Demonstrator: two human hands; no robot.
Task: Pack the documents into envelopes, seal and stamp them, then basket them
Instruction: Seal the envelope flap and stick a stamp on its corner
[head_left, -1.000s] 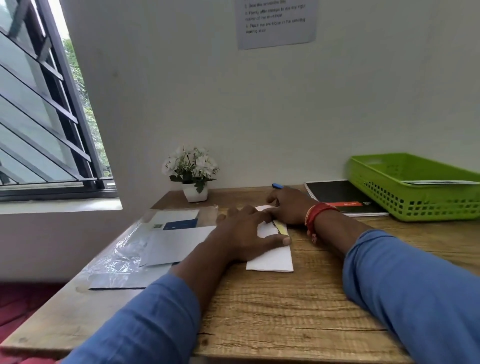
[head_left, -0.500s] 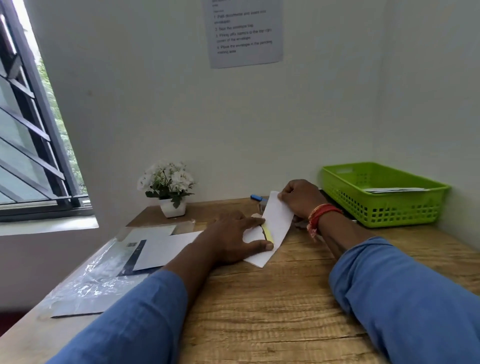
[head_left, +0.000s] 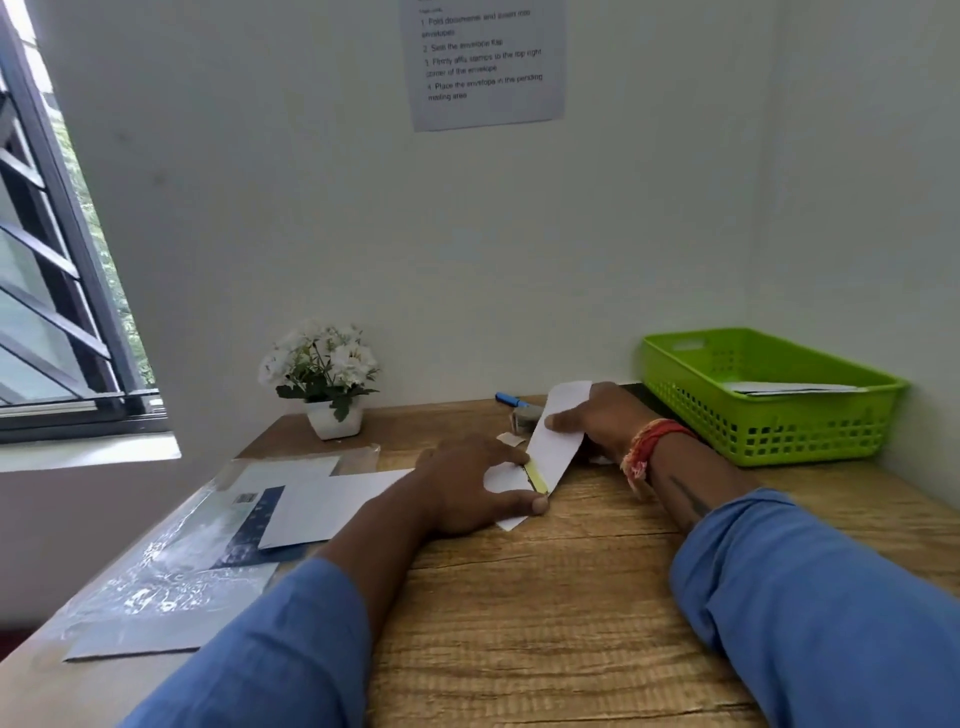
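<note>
My left hand lies flat, pinning the envelope to the desk. A second ago the flap lay down; now my right hand pinches it, lifted, with the yellow strip bared. I judge sealing comes next; the basket waits far right.

Left part of envelope hidden under left hand; papers in green basket mostly masked by its rim; wall notice cut off at top edge, print blurred; small grey object behind envelope too unclear to name.
</note>
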